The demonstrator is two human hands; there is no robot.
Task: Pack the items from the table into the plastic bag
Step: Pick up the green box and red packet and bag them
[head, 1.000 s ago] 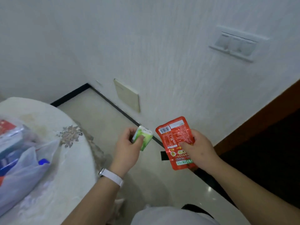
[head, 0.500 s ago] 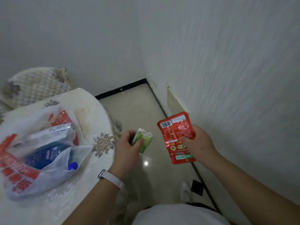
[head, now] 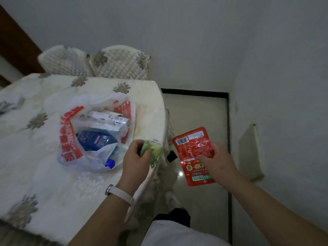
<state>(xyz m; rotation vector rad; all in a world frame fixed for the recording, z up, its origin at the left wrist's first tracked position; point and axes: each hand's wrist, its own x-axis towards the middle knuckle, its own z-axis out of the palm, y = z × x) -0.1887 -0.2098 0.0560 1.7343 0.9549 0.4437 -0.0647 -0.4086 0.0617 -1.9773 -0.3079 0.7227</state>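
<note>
Grips green packet (head: 153, 151) in left hand (head: 135, 162) mid-frame, pinches seemingly light, floppy, slick red pouch (head: 193, 150) by its edge in right hand (head: 218, 162).

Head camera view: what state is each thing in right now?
Plastic bag: open, lying on the table, partly filled.
Green packet: pinched in the left hand, over the table edge.
Red pouch: held in the right hand, over the floor.
</note>
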